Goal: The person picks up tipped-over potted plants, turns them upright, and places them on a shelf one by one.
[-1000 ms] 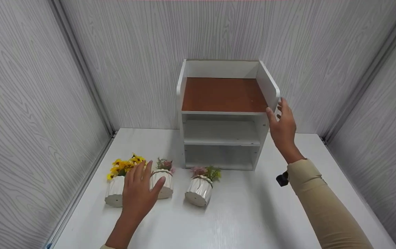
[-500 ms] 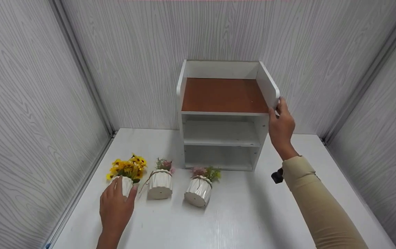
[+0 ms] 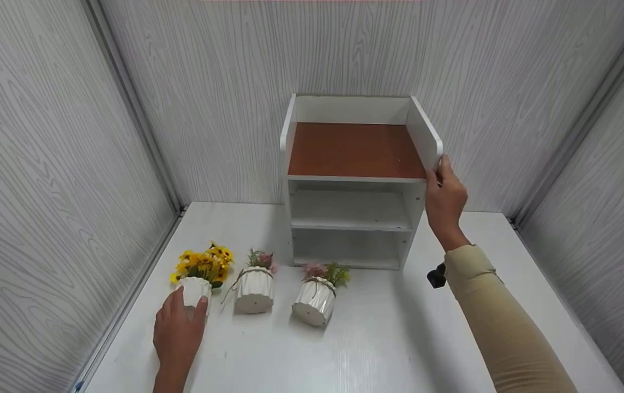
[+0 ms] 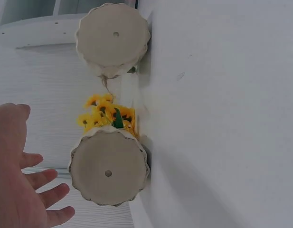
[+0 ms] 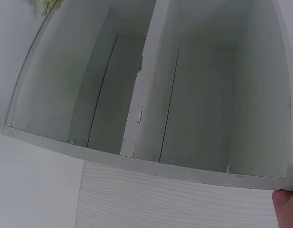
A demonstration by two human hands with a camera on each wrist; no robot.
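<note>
My left hand (image 3: 178, 333) is at the white pot of yellow flowers (image 3: 196, 288), which lies on its side. In the left wrist view its fingers (image 4: 53, 194) are spread, with a gap between them and the pot's scalloped base (image 4: 108, 166). My right hand (image 3: 445, 199) pinches the front edge of the right side panel of the white shelf unit (image 3: 355, 224), below its rounded corner. A fingertip (image 5: 284, 202) shows at that edge in the right wrist view. Beside the yellow one lie two more white pots, one with pink flowers (image 3: 255, 289) and one with pink and green sprigs (image 3: 315, 300).
The shelf unit has a brown top board (image 3: 355, 150) with raised sides and two compartments below. It stands on a white table (image 3: 366, 338) before a grey wood-grain wall (image 3: 225, 98). Side walls rise left and right. A small black object (image 3: 436, 277) hangs under the right sleeve.
My left hand has moved left and down from beside the middle pots to the yellow-flower pot. The fingers of my right hand have closed from near the panel edge onto it.
</note>
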